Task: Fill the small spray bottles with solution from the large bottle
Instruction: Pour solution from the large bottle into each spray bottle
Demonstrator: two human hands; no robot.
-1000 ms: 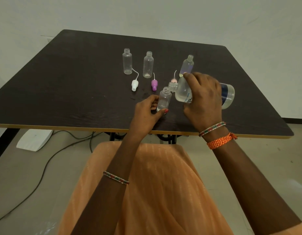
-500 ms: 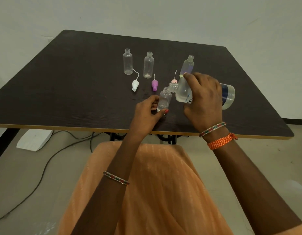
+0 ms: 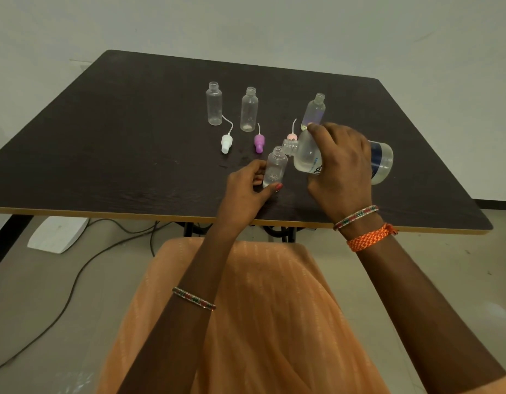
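Note:
My right hand (image 3: pixel 341 163) grips the large clear bottle (image 3: pixel 304 155), tipped on its side with its open neck just over the mouth of a small clear bottle (image 3: pixel 275 169). My left hand (image 3: pixel 246 189) pinches that small bottle near its base and holds it on the dark table (image 3: pixel 104 155). Behind stand three other small bottles: two look empty (image 3: pixel 214 107) (image 3: pixel 249 108), and one at the right (image 3: pixel 314 110) holds liquid. All are uncapped.
Three spray caps with thin tubes lie on the table: white (image 3: pixel 226 142), purple (image 3: pixel 258 142) and pink (image 3: pixel 291 135), the pink one partly behind the large bottle. Cables and a white device (image 3: pixel 58 234) lie on the floor under the table's left side.
Both hands and both bottles hold nearly the same pose across the frames; the large bottle stays tipped over the small one.

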